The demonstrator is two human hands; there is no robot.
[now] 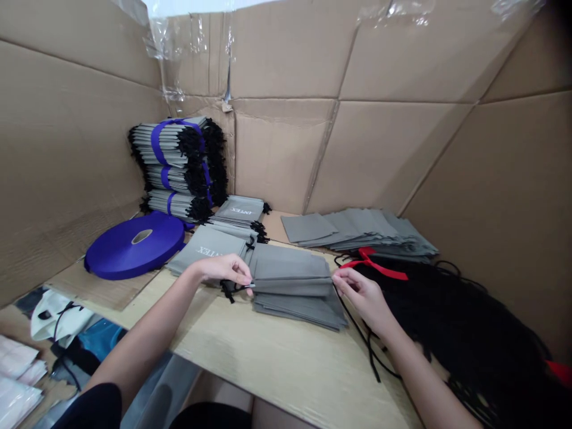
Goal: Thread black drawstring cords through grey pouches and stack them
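Note:
A grey fabric pouch point(290, 286) spans the gap between my two hands, above a small stack of similar grey pouches point(299, 310). My left hand point(227, 271) is closed in a pinch at its left edge, where a small shiny tip and a black cord point(229, 292) show by the fingertips. At the opposite top corner, my right hand point(360, 292) pinches the pouch edge, with black cord point(370, 351) hanging below the fingers. What exactly lies between the right fingertips is too small to tell. Printed grey pouches point(205, 244) lie just beyond my left hand.
Bundled pouches tied with purple strap point(167, 167) rise at the back left, behind a roll of purple webbing point(120, 247). Loose grey pieces point(357, 229) lie at the back right. A heap of black cords point(460, 322) with a red tie point(379, 268) covers the right side. Cardboard walls point(281, 149) enclose the table.

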